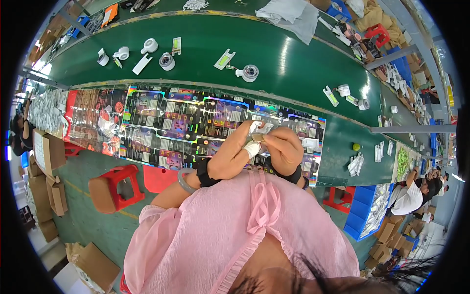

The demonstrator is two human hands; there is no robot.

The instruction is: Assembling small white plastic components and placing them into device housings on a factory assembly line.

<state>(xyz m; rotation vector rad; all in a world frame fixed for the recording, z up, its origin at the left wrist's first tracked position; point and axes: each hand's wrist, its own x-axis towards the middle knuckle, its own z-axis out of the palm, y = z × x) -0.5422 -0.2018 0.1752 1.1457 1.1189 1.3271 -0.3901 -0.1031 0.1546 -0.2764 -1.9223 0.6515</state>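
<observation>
My left hand (233, 156), with white coverings on the thumb and a finger, is closed in a pinch in front of my chest. My right hand (285, 149) meets it from the right, its fingers bent and pressed together. Between the fingertips of both hands is a small flat tan piece (257, 138). A small white part (266, 128) shows just beyond it, and its shape is partly hidden by the fingers. Below the hands lies a layer of glossy printed sheets (191, 122) with dark and rainbow-edged panels, covering the near side of the bench.
A long green work surface (205, 39) runs across beyond the sheets. Round white units with cables (249, 73) and flat white pieces with green strips (224, 59) lie spaced along it. Red stools (125, 183) stand at left; a blue bin (364, 210) and a seated person (409, 198) are at right.
</observation>
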